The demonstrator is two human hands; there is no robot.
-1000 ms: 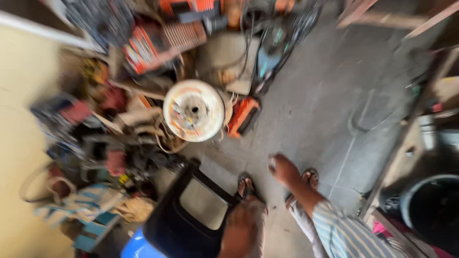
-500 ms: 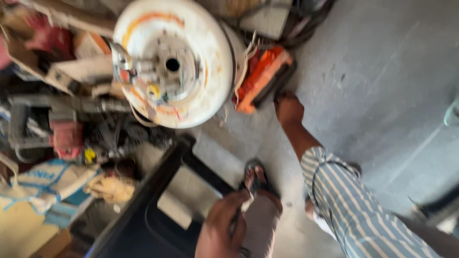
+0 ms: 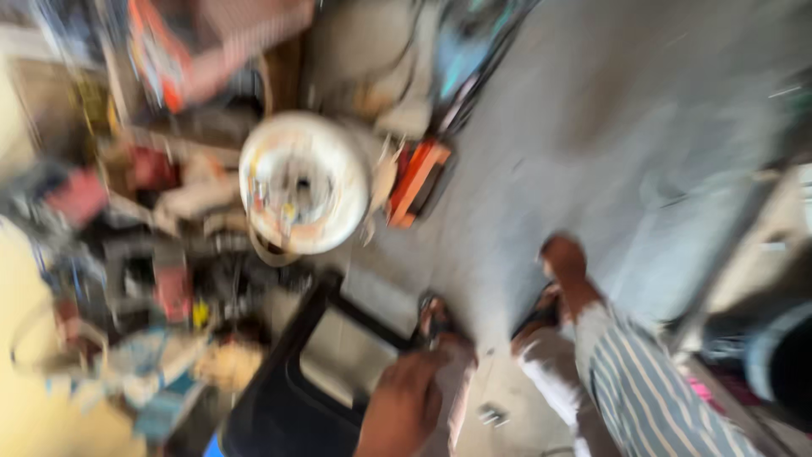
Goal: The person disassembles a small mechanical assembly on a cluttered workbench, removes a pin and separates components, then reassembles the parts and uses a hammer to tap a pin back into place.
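Seen from above through heavy motion blur, I stand on a smooth grey concrete floor [image 3: 592, 127] beside a heap of workshop clutter. My left hand [image 3: 404, 406] sits low in the view, just beside the angled bar of a black plastic chair [image 3: 288, 398]; the fingers look curled inward, but I cannot tell whether they close on the chair frame or merely rest against it. My right hand [image 3: 562, 256] hangs out over bare floor, well apart from everything, looking loosely closed into a rounded shape, though the blur leaves that uncertain too. A blue-and-white striped cloth sleeve [image 3: 651, 398] covers that arm. Below, my feet in dark sandals [image 3: 436, 315] stand on the concrete.

The nearest large thing ahead of me is a round, whitish metal disc [image 3: 300, 182], flat-faced with a dark centre hole and a ring of studs, smeared with orange and yellow marks; it lies on top of the heap, above the chair in the picture. Just to its right lies a boxy orange piece with a dark slot [image 3: 416, 182], touching the floor. The heap to the left is a tangle of dark metal parts, red casings and cables, too blurred to name. A pale yellow wall [image 3: 25, 406] fills the lower left corner.
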